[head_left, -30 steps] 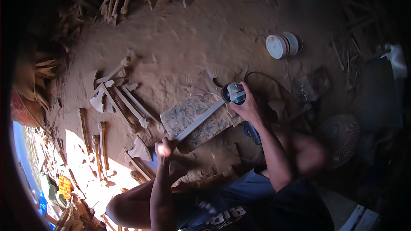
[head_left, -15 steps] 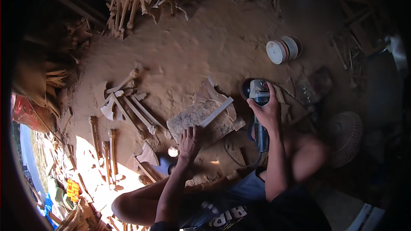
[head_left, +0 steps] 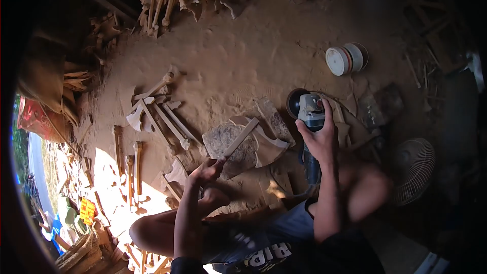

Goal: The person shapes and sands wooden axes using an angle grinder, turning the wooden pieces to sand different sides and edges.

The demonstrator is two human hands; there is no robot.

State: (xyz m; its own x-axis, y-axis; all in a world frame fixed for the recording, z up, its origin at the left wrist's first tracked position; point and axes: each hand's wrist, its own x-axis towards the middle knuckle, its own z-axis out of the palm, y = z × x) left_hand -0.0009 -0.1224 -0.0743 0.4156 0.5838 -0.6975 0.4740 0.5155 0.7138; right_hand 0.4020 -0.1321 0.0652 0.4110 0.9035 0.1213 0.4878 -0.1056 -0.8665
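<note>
My left hand (head_left: 207, 170) is closed around the lower end of a pale flat strip (head_left: 240, 139), probably bone, which slants up to the right. Beneath the strip is a grey stone block (head_left: 218, 141), with thin, pale curved bone pieces (head_left: 269, 148) against its right side. My right hand (head_left: 321, 138) grips an angle grinder (head_left: 310, 109) around its head. The grinder's dark disc (head_left: 294, 102) faces left, apart from the strip. Whether the disc is spinning I cannot tell.
Long bones (head_left: 161, 122) lie on the sandy ground to the left, and a bone heap (head_left: 165, 2) stands at the back. A white tub (head_left: 339, 61) lies on its side at the right. A round fan guard (head_left: 413, 171) is beside my right knee.
My left hand has lifted the strip off the stone and drawn it back toward me. A block by the stone now lies farther right and away. The grinder remains in my right hand.
</note>
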